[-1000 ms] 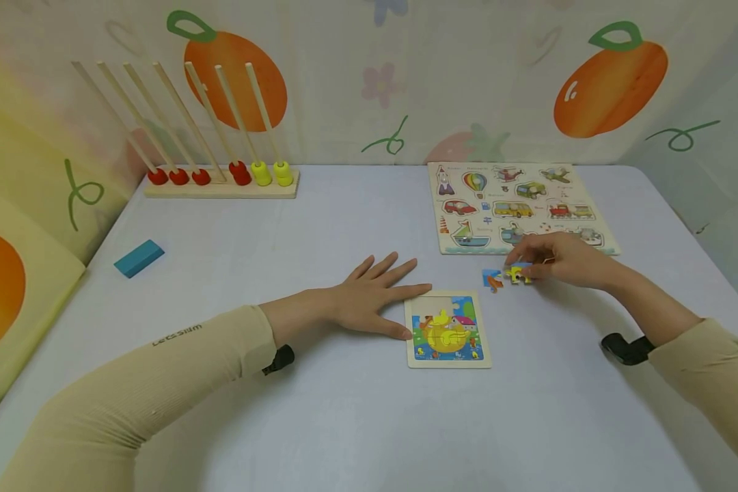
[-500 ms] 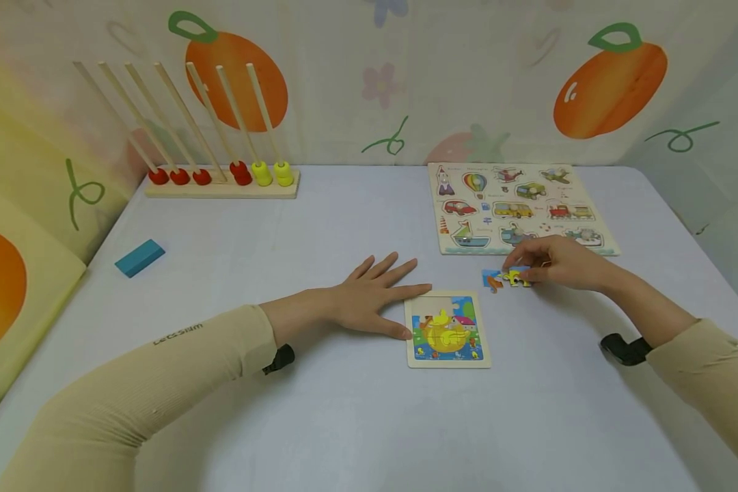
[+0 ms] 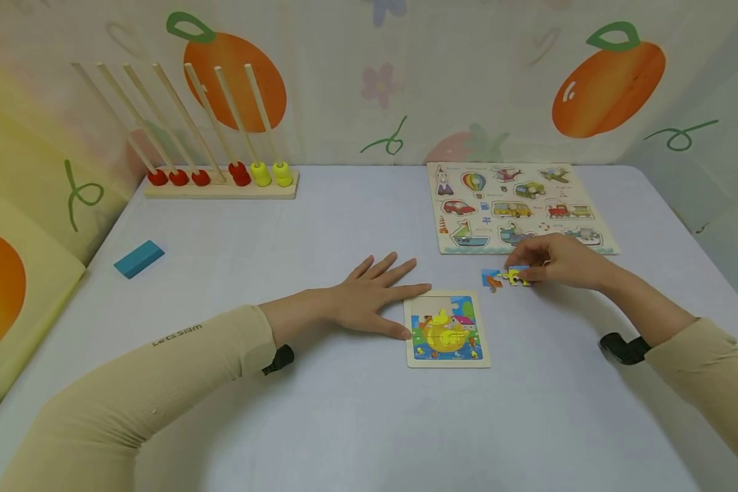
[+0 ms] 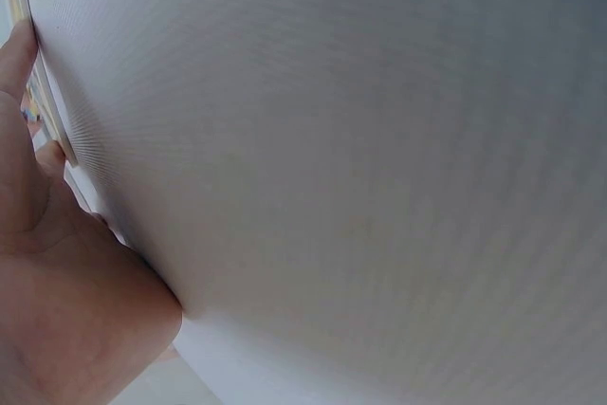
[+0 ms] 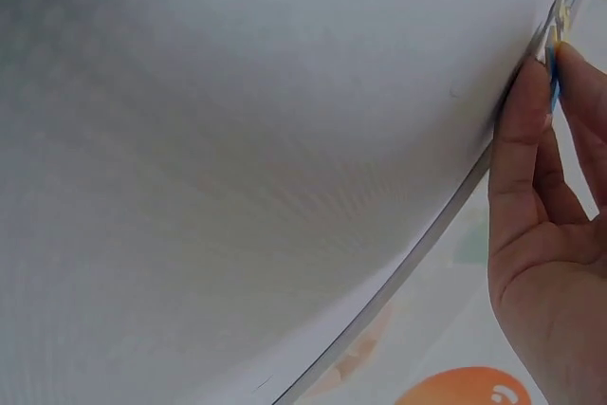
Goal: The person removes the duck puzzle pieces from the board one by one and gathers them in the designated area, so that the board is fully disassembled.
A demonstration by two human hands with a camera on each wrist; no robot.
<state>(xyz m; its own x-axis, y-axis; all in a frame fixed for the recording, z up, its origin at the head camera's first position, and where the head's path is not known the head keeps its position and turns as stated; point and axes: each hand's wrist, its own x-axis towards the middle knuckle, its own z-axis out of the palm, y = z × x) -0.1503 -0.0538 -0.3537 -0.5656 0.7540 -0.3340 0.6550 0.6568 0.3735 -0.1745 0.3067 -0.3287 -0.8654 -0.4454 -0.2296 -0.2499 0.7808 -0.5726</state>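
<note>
Left hand [image 3: 369,301] rested on the bench [image 3: 295,424], fingers spread, gripping nothing; thumb on the left edge and index at the top-left corner of the duck jigsaw tray [image 3: 449,364], probably steadying it. Tray's top-left was unfilled. Right hand [image 3: 556,260] pinched a yellow-and-blue jigsaw piece [image 3: 516,276], thumb against fingers. Orange-and-blue piece [image 3: 489,279] lay right beside, I couldn't tell if touching; likely parked there for easy reach.
</note>
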